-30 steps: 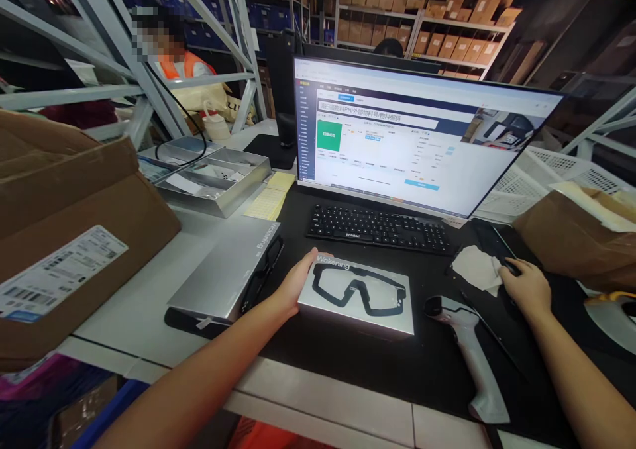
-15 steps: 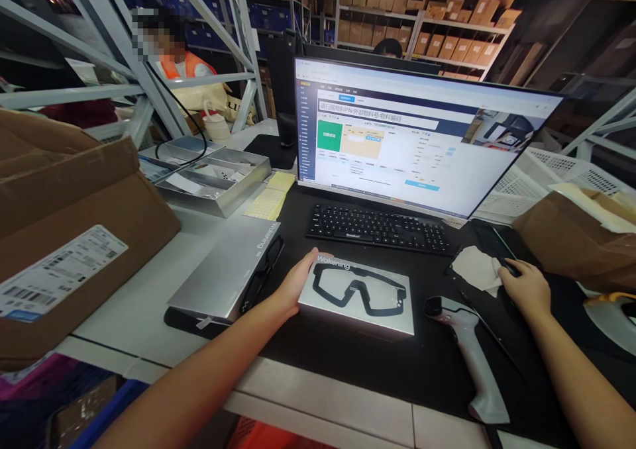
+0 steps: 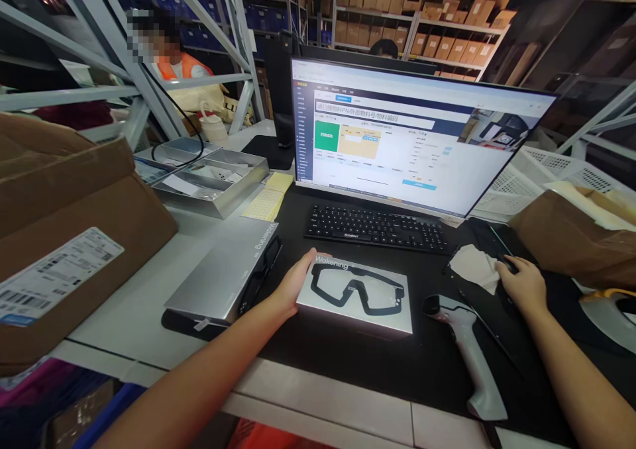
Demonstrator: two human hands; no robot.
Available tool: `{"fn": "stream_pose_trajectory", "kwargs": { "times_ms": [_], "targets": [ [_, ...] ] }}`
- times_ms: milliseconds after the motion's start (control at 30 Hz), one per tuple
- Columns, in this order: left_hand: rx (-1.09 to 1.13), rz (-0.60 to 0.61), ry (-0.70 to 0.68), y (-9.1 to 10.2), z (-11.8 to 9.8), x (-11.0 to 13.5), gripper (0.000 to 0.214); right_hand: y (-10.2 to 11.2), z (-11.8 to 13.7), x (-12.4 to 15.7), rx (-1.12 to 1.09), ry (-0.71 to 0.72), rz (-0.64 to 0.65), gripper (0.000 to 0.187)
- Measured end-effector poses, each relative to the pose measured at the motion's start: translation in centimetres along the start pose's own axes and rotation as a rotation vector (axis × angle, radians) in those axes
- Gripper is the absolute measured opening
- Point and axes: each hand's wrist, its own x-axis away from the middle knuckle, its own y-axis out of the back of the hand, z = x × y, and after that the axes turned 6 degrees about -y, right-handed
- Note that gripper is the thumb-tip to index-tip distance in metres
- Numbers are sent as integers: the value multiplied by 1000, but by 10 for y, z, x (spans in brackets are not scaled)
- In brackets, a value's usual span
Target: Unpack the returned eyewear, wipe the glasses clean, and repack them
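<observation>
Clasping one Wakening box (image 3: 355, 301) of two: left fingers (image 3: 311, 255); cupping one mouse (image 3: 510, 265): right fingers (image 3: 523, 263).

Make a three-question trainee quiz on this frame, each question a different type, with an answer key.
1. Short answer: What is under the right hand?
2. True or false: Neither hand is holding the barcode scanner.
3. Fill in the blank: The left hand holds the box whose top shows a picture of glasses and the word "____".

Key:
1. A dark computer mouse.
2. True.
3. Wakening.
</observation>
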Motion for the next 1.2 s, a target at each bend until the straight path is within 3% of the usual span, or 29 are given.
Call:
{"fn": "stream_pose_trajectory", "kwargs": {
  "times_ms": [133,300,367,433,500,567,700,800,933,967,1000,1067,1167,1200],
  "targets": [
    [-52,-9,-49,3,6,-5,41,-2,-1,-2,10,-2,-6,59],
    [-253,-104,-459,8,3,-4,42,-4,2,-2,16,-9,-11,57],
    [-454,25,-629,11,-6,5,42,-4,2,-2,12,-10,-13,57],
    [-748,264,-761,15,-17,18,47,-4,3,-2,1,-8,-16,58],
    [-1026,482,-780,17,-25,30,67,-3,4,-2,-18,9,-15,56],
    [-1199,564,-728,15,-30,38,87,-1,6,0,-44,30,-16,52],
    [-1270,502,-696,10,-30,42,96,6,18,9,-111,22,-116,53],
    [-1232,518,-730,16,-33,44,95,21,38,22,-152,37,-234,57],
    [-1052,442,-809,34,-27,57,86,65,82,69,-299,293,-194,53],
    [-934,399,-820,36,-20,63,85,80,96,90,-329,363,-141,48],
    [-788,359,-811,35,-11,70,86,95,111,114,-417,440,-8,43],
    [-477,324,-711,25,14,84,93,122,143,169,-579,510,385,46],
    [-214,383,-431,2,53,109,105,146,181,248,-915,464,1046,89],
    [-203,410,-305,-6,62,116,105,150,189,268,-1045,450,1206,97]
  ]
}}
